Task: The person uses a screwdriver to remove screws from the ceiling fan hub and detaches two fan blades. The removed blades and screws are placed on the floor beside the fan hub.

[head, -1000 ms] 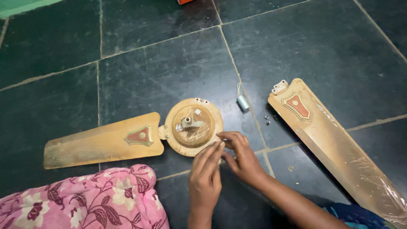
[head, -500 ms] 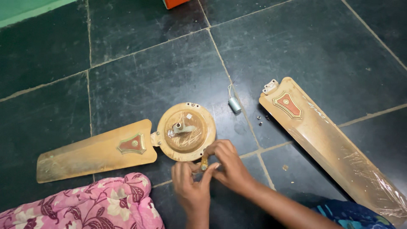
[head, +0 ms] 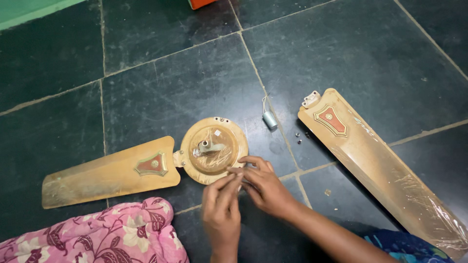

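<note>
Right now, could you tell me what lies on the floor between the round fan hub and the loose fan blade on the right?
In the head view, a small grey capacitor with thin wires, then a few tiny screws on dark floor tile.

Both hands (head: 243, 190) have closed together, hiding the small golden piece.

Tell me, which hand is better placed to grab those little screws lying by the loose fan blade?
Probably the right hand. It sits on the side of the screws and the loose blade, with bare floor between. The left hand is further away, at the near edge of the round fan motor, and would have to cross over the right.
</note>
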